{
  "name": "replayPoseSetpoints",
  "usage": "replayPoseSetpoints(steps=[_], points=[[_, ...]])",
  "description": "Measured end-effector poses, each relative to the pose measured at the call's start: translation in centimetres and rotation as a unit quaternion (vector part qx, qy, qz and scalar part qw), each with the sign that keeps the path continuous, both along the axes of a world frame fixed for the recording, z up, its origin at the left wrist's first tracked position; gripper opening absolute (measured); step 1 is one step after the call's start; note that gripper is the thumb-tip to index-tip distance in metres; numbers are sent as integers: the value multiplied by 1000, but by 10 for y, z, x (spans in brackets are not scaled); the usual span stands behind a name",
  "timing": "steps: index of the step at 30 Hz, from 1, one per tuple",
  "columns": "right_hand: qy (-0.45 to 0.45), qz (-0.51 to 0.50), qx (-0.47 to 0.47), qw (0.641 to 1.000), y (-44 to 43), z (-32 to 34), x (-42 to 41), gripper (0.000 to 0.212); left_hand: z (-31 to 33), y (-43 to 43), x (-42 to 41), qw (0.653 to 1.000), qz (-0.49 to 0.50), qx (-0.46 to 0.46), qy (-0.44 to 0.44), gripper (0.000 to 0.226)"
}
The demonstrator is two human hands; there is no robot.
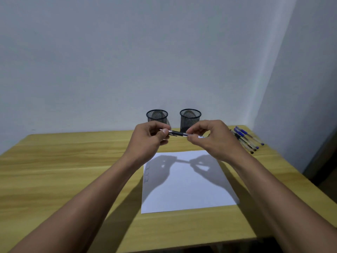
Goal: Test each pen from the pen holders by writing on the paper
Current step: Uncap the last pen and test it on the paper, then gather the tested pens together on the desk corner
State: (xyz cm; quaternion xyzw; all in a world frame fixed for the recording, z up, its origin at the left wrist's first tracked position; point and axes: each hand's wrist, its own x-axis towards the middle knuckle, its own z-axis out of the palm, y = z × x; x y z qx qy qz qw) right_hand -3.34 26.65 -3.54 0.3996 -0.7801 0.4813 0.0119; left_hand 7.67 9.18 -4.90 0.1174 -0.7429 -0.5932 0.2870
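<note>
Both hands hold one black pen (pixel 178 133) level in the air above the white paper (pixel 186 181). My left hand (pixel 148 137) pinches its left end and my right hand (pixel 213 137) pinches its right end. Small pen marks show near the paper's left edge. Two black mesh pen holders stand at the back of the table: the left holder (pixel 157 116) and the right holder (pixel 190 119). No pens stick out of either.
A row of several pens (pixel 246 138), some with blue caps, lies on the wooden table (pixel 73 170) at the back right. A pale wall rises close behind the holders and another wall closes off the right side.
</note>
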Motion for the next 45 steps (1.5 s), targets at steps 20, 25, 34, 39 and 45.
replayPoseSetpoints(steps=[20, 25, 34, 39, 45], points=[[27, -243, 88, 966, 88, -45, -53, 11, -14, 56, -91, 924, -68, -343, -159, 44], [14, -311, 133, 941, 98, -70, -78, 12, -27, 78, -149, 868, -121, -420, -236, 68], [70, -333, 190, 921, 77, -87, -118, 19, -59, 85, -205, 806, -135, -479, -319, 49], [93, -345, 226, 906, 61, -96, -132, 23, -66, 78, -209, 799, -139, -500, -305, 53], [97, -338, 223, 909, 63, -96, -130, 28, -70, 75, -209, 800, -136, -502, -300, 73]])
